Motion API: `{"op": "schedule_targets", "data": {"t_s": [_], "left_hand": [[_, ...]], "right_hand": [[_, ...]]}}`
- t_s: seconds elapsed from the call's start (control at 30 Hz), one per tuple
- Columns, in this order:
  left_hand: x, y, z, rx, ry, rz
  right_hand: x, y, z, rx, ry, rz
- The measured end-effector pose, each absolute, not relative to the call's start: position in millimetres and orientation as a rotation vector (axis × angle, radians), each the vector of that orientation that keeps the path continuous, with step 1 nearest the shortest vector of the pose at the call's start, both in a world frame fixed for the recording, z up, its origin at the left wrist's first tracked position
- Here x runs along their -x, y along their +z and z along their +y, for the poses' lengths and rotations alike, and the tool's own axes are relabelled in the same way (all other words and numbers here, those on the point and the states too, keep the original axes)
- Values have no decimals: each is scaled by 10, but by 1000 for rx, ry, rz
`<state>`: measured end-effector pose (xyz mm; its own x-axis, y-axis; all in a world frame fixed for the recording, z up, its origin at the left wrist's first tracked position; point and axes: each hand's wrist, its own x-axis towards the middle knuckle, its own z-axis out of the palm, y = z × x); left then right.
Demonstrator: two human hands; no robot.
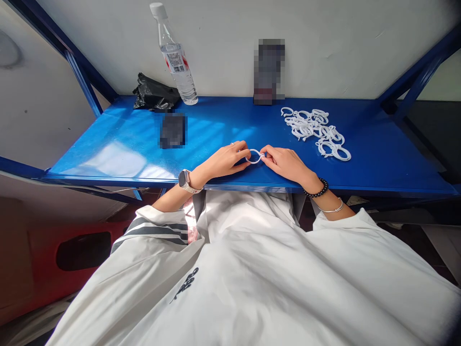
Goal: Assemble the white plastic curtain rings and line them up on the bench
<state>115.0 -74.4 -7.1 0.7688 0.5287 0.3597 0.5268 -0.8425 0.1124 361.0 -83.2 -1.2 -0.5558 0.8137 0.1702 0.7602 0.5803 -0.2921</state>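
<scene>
A white ring (255, 162), which looks like a plastic curtain ring, is held between my two hands just above the blue table's front part. My left hand (230, 158) pinches its left side between thumb and fingers. On the opposite side, the fingertips of my right hand (283, 162) close on the ring where a small knob or joint seems to be; they partly cover it. A loose pile of similar white rings (306, 129) lies on the table to the right, beyond my right hand.
The blue table (382, 149) meets a pale wall at the back. A water bottle (180, 72) leans against that wall beside a crumpled black plastic bag (154, 93). Two blurred dark objects are there: one flat (173, 130), one upright (269, 72). Blue metal posts (84, 81) flank the table.
</scene>
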Motion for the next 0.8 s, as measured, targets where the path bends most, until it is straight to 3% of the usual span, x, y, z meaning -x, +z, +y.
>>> {"op": "schedule_targets", "data": {"t_s": [0.8], "left_hand": [[-1183, -48, -750, -2934, 605, 973]], "right_hand": [[-3622, -45, -840, 1183, 261, -2546]]}}
